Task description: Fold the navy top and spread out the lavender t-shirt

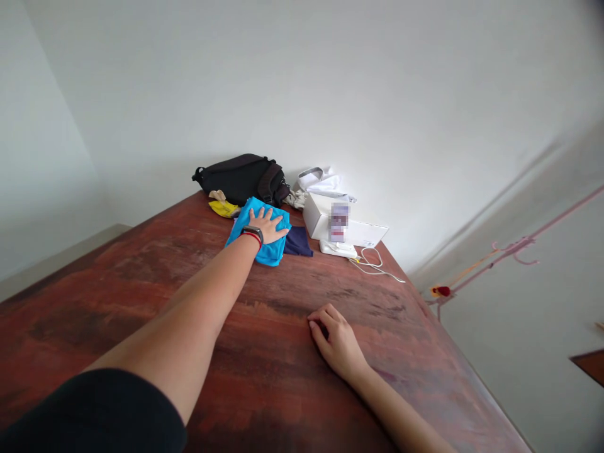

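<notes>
My left hand lies flat, fingers spread, on a bright blue cloth at the far end of the dark red wooden table. The arm is stretched out, with a dark watch and a red band at the wrist. My right hand rests on the tabletop nearer to me, fingers curled under and pressing on the wood, with nothing visible in it. A dark navy cloth lies just right of the blue one.
A black bag sits at the far table edge against the white wall. A yellow item, a white box, white cloth, a white charger with cable lie nearby. A pink line hangs at right.
</notes>
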The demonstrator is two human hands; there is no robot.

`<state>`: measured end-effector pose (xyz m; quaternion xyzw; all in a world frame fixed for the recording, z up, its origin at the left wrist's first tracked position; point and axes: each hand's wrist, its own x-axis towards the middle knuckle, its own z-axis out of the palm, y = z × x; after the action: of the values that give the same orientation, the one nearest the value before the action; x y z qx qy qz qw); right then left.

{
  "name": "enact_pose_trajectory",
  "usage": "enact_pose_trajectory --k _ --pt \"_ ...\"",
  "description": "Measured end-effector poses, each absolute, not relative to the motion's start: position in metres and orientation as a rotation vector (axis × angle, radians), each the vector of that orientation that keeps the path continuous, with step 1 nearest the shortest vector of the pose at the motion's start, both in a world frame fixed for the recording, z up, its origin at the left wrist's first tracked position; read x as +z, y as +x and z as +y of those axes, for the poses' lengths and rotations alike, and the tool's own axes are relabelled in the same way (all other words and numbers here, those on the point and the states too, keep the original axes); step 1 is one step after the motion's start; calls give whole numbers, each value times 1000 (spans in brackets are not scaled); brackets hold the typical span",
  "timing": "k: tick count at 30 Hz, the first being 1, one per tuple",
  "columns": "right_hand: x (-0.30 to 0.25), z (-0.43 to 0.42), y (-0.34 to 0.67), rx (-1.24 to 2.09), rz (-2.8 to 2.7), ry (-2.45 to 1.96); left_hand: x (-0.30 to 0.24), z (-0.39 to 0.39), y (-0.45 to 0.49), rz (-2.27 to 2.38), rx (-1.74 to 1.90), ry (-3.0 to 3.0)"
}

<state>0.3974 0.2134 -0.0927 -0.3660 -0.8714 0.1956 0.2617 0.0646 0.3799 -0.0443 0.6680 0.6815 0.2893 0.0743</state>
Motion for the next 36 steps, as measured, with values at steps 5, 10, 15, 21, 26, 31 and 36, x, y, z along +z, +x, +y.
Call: enact_pose_trajectory --k 5,10,15,21,26,31,36 --pt "-73 203 380 393 -2405 -813 -44 379 67 2129 766 2037" --pt "-24 176 315 32 -2412 -316 -43 385 65 2206 636 2043" --pt "15 161 268 -234 -2556 65 -40 385 63 2267 485 2065" --pt "38 162 281 -174 -2603 153 -38 386 65 2320 372 2083" --pt "48 163 291 -24 -2605 208 -35 385 67 2342 331 2086" --pt "48 159 290 190 -2567 201 -34 387 66 2347 317 2095" --pt "38 150 286 343 -2507 84 -35 388 65 2361 297 2101"
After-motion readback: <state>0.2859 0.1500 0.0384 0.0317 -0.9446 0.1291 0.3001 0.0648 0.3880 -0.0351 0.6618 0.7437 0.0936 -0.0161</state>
